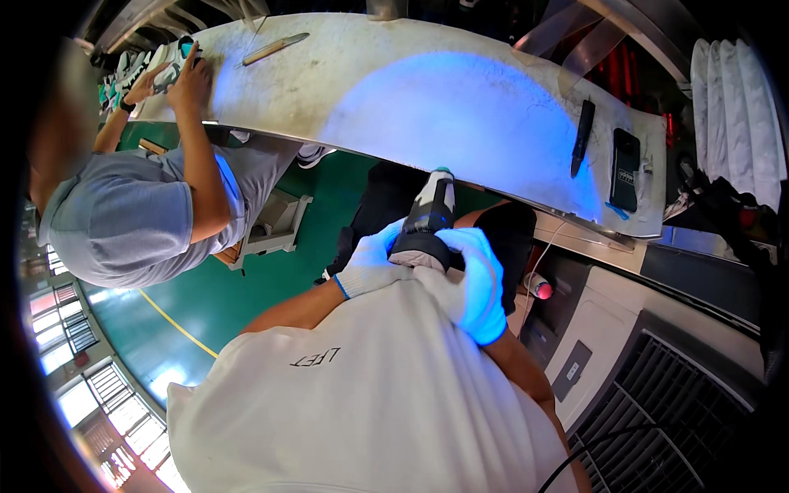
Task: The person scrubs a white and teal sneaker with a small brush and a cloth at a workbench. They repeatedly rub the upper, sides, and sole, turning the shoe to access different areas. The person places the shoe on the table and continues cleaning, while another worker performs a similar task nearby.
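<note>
Head view: both white-gloved hands, left hand (367,264) and right hand (477,283), have their fingers clamped around a black-and-grey sneaker (427,220) held against the chest, below the edge of the pale workbench (427,90).

Shoe (427,218), black and white with a teal tip, held sole-side away between two white-gloved hands, its toe pointing toward the near edge of the workbench (460,107). It sits just below that edge, off the bench surface, close against the person's chest, and is lit blue like the bench beyond it.
</note>
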Demonstrator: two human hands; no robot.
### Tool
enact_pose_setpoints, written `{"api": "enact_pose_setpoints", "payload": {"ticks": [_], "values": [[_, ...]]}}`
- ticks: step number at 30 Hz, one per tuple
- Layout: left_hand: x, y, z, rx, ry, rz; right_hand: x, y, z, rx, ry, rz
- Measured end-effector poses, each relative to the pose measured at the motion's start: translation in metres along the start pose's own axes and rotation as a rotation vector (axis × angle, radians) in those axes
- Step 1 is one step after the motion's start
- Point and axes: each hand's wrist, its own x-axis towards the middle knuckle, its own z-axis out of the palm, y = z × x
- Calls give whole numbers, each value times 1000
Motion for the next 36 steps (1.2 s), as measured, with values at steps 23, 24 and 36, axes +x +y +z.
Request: {"api": "enact_pose_setpoints", "payload": {"ticks": [23, 24, 36], "values": [[32, 82, -32, 541, -95, 549, 21, 19, -6, 10, -135, -82], [33, 79, -33, 510, -101, 532, 22, 21, -5, 12, -144, -87], [51, 88, -42, 393, -173, 306, 51, 30, -9, 85, -267, -4]]}}
